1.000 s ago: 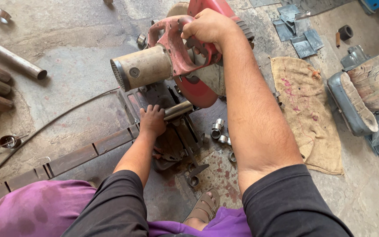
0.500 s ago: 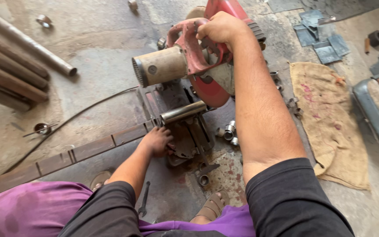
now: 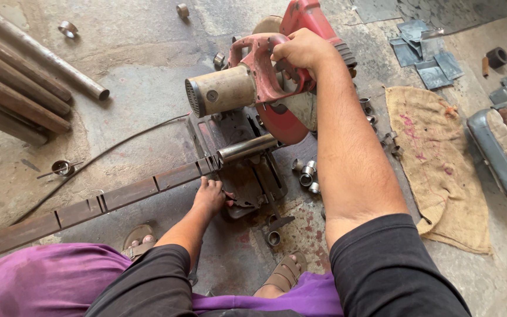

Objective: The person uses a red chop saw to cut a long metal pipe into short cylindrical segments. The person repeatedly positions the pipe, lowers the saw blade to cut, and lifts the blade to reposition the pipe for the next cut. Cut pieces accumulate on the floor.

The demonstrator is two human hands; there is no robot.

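My right hand [image 3: 303, 50] is closed around the red handle [image 3: 259, 67] of a chop saw [image 3: 221, 89], which is raised above its base [image 3: 250, 182]. A short steel pipe [image 3: 247, 148] lies across the base under the red blade guard [image 3: 283, 124]. My left hand [image 3: 209, 196] rests flat on the front edge of the base, just below a long rusty notched steel bar [image 3: 118, 196] that runs off to the left. It holds nothing.
Several cut pipe rings [image 3: 306, 174] lie right of the base. Long pipes [image 3: 19, 76] are stacked at the upper left, and a cable [image 3: 107, 155] crosses the floor. A burlap sack [image 3: 435, 158] and metal plates [image 3: 426, 58] lie at the right. My sandalled feet [image 3: 286, 273] are near the base.
My left hand has come off the pipe and moved down to the front edge of the base. My right hand stays on the saw handle. The view has shifted.
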